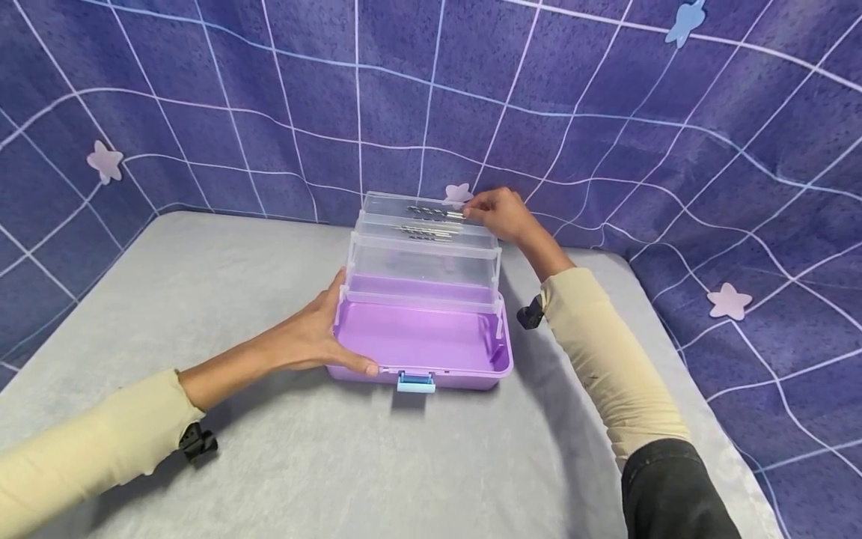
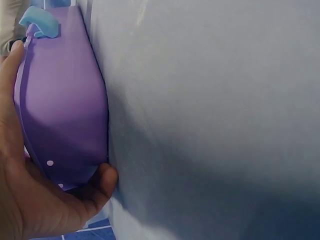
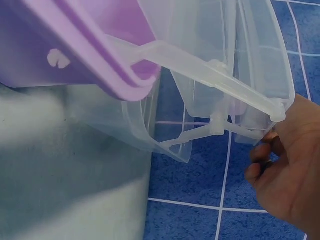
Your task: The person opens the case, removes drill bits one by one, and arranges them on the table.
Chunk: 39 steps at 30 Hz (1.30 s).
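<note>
A purple toolbox (image 1: 420,337) with a light blue latch (image 1: 415,382) stands unfolded, its clear stepped trays (image 1: 424,262) raised toward the back. My left hand (image 1: 306,333) grips its left front corner, thumb along the front rim. The left wrist view shows those fingers curled round the purple wall (image 2: 65,100). At the top tray's right end, my right hand (image 1: 501,213) pinches the shank ends of dark twist drill bits (image 1: 431,212). More drill bits (image 1: 426,233) lie one tray lower. In the right wrist view the tray corner hides the right fingertips.
A grey cloth-covered table (image 1: 222,277) carries the box. Behind it hangs a blue-violet curtain (image 1: 303,90) with white grid lines and star shapes. White hinge arms (image 3: 215,75) link the trays to the base.
</note>
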{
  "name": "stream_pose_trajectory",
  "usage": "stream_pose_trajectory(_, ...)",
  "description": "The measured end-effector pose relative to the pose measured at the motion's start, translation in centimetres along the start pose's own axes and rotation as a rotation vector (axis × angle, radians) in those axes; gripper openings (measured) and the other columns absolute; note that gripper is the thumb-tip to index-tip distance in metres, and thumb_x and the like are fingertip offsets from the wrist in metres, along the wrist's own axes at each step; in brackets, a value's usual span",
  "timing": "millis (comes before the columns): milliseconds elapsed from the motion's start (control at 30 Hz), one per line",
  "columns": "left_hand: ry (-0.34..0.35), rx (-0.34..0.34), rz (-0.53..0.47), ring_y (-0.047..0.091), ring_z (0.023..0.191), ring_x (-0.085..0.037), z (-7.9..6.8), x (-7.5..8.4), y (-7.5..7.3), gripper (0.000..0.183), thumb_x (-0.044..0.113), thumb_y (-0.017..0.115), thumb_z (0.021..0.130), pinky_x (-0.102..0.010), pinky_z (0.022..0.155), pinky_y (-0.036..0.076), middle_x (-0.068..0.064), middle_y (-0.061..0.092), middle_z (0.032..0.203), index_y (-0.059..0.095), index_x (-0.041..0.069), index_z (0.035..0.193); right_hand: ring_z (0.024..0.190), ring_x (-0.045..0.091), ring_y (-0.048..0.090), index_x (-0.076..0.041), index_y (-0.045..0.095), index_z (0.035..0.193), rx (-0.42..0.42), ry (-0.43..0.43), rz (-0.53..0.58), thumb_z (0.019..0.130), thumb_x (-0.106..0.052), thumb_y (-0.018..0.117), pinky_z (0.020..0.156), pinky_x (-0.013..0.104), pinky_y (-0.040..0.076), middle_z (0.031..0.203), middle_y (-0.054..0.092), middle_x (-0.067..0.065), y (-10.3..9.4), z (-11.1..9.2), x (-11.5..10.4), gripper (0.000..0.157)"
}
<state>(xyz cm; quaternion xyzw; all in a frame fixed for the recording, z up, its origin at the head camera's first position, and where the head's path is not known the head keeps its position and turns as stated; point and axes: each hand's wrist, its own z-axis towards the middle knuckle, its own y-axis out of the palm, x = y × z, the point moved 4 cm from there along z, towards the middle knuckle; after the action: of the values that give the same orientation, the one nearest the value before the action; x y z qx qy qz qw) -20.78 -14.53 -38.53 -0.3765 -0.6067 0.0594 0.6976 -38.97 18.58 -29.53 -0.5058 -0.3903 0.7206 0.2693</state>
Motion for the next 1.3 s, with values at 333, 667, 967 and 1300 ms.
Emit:
stream_pose_trajectory(333,0.014,-0.008,-0.029,0.048,0.159,-0.041,0.1,0.1,0.0,0.177,0.048,0.112,0.064,-0.073,0.135,0.029,-0.023,0.032,0.181,-0.017,0.014,0.18,0.119,0.034,0.077,-0.008,0.086,0.125,-0.059,-0.049,-0.068,0.108,-0.024,0.077,0.111,0.05,0.058,0.13,0.084,0.015,-0.1,0.3,-0.1,0.025)
stream_pose_trajectory(667,0.008,-0.007,-0.018,0.047,0.159,-0.042,-0.1,0.3,-0.1,0.176,0.049,0.111,0.064,-0.074,0.134,0.03,-0.025,0.03,0.181,-0.016,0.017,0.18,0.091,0.016,0.07,-0.007,0.087,0.119,-0.056,-0.091,-0.04,0.107,-0.021,0.078,0.093,0.036,0.057,0.113,0.087,0.013,-0.4,0.4,0.0,0.021)
stream_pose_trajectory(967,0.036,-0.006,-0.061,0.057,0.149,-0.038,0.2,0.1,-0.1,0.173,0.044,0.113,0.063,-0.071,0.133,0.035,-0.017,0.044,0.173,-0.01,0.018,0.181,0.066,0.006,0.042,0.003,0.079,0.117,-0.075,-0.145,0.028,0.111,-0.017,0.065,0.067,0.025,0.038,0.069,0.05,-0.009,-1.3,0.1,0.2,0.025)
stream_pose_trajectory(1300,-0.024,0.0,-0.019,0.047,0.159,-0.045,0.2,-0.1,0.1,0.177,0.048,0.113,0.061,-0.073,0.134,0.031,-0.026,0.031,0.18,-0.015,0.02,0.181,0.069,0.003,0.052,0.001,0.08,0.117,0.008,-0.083,0.203,0.111,-0.02,0.069,0.066,0.021,0.046,0.088,0.074,0.01,-1.7,-0.9,1.0,0.025)
